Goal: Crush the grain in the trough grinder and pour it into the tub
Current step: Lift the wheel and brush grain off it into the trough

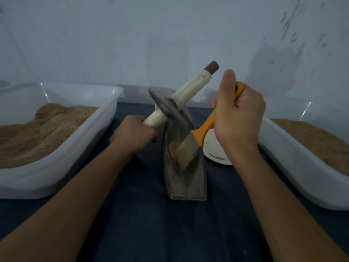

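Note:
A narrow grey metal trough grinder stands on the dark table in the middle. My left hand grips the near end of the roller's cloth-wrapped axle, tilting the grey grinding wheel up above the trough's far end. My right hand grips the orange handle of a paintbrush. Its bristles lie inside the trough against a small heap of brown crushed grain.
A white plastic tub with heaped brown grain sits at the left, and another tub holding grain at the right. A small white bowl stands just right of the trough, behind my right wrist. A pale wall rises close behind.

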`<state>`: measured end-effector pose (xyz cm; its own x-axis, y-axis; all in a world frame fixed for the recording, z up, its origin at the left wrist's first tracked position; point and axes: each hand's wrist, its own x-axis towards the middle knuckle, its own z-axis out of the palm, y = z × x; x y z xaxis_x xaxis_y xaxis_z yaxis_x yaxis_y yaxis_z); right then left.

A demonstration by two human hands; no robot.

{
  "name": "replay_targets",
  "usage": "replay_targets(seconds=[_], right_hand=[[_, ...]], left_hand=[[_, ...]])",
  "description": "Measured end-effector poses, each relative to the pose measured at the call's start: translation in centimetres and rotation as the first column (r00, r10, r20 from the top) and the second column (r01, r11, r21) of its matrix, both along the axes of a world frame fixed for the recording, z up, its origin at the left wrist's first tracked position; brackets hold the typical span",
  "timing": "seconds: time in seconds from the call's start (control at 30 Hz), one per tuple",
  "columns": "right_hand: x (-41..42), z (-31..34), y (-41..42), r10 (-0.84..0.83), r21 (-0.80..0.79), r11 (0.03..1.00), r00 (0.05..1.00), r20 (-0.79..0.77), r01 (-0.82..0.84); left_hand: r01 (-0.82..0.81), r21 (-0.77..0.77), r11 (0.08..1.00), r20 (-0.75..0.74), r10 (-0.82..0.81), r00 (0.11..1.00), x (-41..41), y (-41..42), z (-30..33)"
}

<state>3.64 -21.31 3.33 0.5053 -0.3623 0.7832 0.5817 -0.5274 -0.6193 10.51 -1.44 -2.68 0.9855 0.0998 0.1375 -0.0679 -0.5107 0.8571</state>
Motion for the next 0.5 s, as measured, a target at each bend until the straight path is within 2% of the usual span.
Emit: replay_targets(seconds=[0.13,0.37,0.5], right_hand=[[0.4,-0.4,0.4,0.016,-0.109,0.994,0.996,-0.084,-0.025],[1.0,-2.3,0.6,-0.041,-0.186,0.981,0.993,0.111,0.061],[0.6,-2.3,0.9,-0.035,-0.193,0.979,0.989,0.141,0.062]], left_hand=[[-0.005,0.009,1.000,0.001,0.005,1.000,-0.3,-0.1,0.3],[-0.009,0.021,1.000,-0.003,0.009,1.000,-0.7,0.0,0.4],[-0.011,0.049,0.999,-0.003,0.011,1.000,-0.8,0.1,0.5]])
